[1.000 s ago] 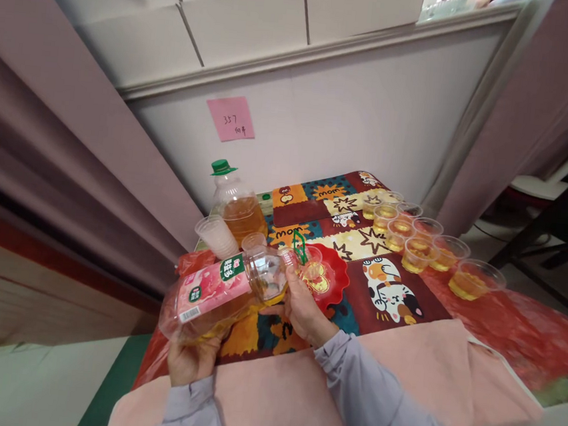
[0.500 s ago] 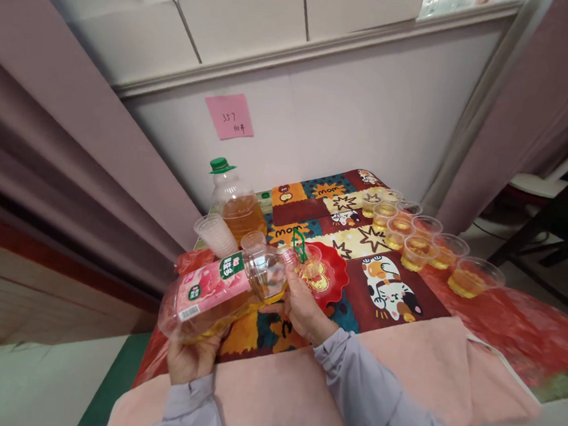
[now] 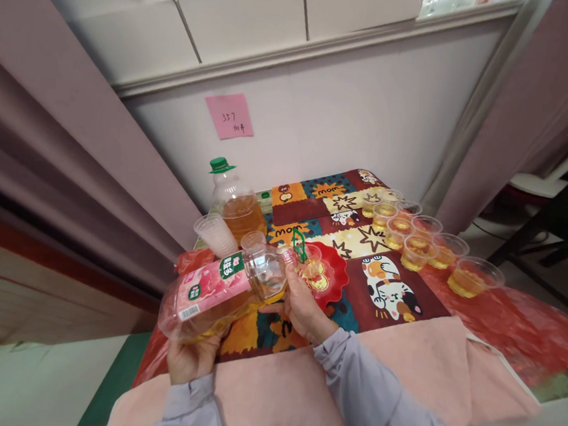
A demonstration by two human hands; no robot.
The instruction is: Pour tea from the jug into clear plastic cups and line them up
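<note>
The pink-labelled bottle (image 3: 219, 290) is held tilted above the near-left part of the patterned mat (image 3: 314, 214); its neck points to 2 o'clock. My left hand (image 3: 192, 359) grasps its base end from beneath, at 7 o'clock. My right hand (image 3: 302, 305) grips it near the neck, at 3 o'clock. Beyond the neck, between 2 and 3 o'clock, a clear cup (image 3: 313, 263) stands in the red dish (image 3: 339, 275). A stack of cups (image 3: 219, 235) leans at 12 o'clock; just behind it stands the green-capped bottle (image 3: 243, 216) (amber liquid inside). Farther out, toward 2 o'clock, filled cups (image 3: 418, 254) stand grouped.
</note>
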